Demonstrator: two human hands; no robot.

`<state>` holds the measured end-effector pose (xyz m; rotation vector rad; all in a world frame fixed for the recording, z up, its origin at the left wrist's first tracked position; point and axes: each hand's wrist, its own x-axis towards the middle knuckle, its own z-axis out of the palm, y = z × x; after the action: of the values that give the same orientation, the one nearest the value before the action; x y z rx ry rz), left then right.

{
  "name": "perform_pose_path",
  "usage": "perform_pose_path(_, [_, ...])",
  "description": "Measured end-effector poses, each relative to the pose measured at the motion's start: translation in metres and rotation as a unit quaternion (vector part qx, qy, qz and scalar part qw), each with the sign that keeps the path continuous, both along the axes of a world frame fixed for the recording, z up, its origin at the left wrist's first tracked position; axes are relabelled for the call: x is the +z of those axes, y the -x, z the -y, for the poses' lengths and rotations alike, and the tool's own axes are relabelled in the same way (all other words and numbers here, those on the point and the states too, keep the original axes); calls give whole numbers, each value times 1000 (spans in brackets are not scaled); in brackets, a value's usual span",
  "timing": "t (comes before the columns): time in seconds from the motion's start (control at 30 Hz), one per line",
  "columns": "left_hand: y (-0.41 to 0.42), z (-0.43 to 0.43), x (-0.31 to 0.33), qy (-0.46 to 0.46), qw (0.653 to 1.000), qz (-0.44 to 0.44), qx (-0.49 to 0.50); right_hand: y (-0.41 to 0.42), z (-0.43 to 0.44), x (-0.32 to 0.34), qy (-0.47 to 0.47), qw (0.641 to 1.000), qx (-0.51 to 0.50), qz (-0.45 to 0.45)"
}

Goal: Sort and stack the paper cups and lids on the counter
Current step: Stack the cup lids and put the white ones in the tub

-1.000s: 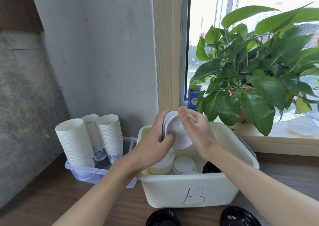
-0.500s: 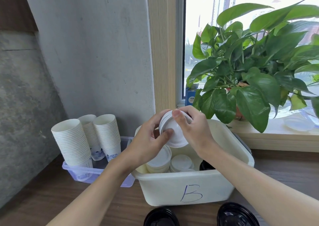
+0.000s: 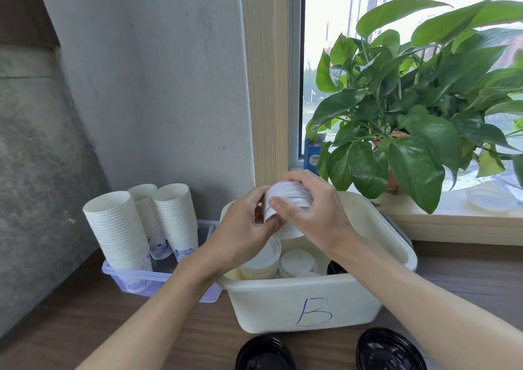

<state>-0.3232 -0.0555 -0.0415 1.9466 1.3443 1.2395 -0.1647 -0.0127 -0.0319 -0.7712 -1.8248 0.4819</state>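
Slippage is your risk here: your left hand and right hand both clamp a tilted stack of white lids above the tub marked B, and a loosened squeeze lets lids fan out and scatter into it.

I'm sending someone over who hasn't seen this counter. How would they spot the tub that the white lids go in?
Start at the window with the leafy plant; on the wooden counter just below stands a cream tub. White lids lie inside it. Unlike the clear bin of paper cups to its left, it is opaque and has a blue letter B written on its front.
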Motion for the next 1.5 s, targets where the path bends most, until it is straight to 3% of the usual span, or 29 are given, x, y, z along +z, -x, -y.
perform_pose_path(0.53, [1, 3, 1, -11, 999, 48, -19, 5, 0, 0, 26, 999, -8, -39])
perform_pose_path(0.73, [-2, 2, 1, 44, 995, 75, -43, 1, -4, 0, 82, 987, 12, -141])
perform_pose_path(0.97, [1, 3, 1, 5, 997, 71, -18, -1, -4, -2, 70, 996, 34, -41])
perform_pose_path(1.5, [0, 5, 2, -14, 998, 49, -41, 3, -1, 4, 5, 999, -24, -24])
